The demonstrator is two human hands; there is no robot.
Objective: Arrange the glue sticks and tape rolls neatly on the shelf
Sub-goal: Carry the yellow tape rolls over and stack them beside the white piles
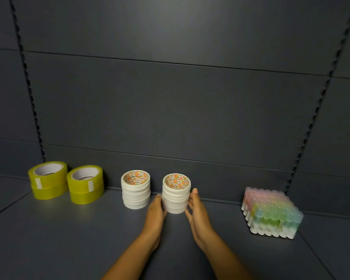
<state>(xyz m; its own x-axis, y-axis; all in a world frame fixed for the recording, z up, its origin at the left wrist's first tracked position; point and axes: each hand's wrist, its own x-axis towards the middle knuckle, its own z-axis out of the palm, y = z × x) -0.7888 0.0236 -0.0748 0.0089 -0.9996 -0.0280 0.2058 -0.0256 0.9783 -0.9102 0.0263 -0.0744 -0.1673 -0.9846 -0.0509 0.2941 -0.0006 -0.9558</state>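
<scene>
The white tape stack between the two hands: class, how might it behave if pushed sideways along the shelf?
The white tape stack is tall, narrow and made of separate thin rolls, so it would probably shear or topple. The left hand and right hand flank it, likely steadying it. Lying flat, the rolls seem unlikely to roll.

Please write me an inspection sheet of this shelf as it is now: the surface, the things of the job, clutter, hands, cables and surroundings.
Surface: dark grey shelf board, flat.
Job's things: two yellow tape stacks at left, two rolls each; left white tape stack and right white tape stack in the middle; glue stick block at right, upright, pastel caps.
Clutter: nothing seen.
Hands: left hand and right hand flank the right white tape stack, fingers straight against its sides.
Cables: nothing seen.
Surroundings: grey back panel with slotted uprights.
</scene>
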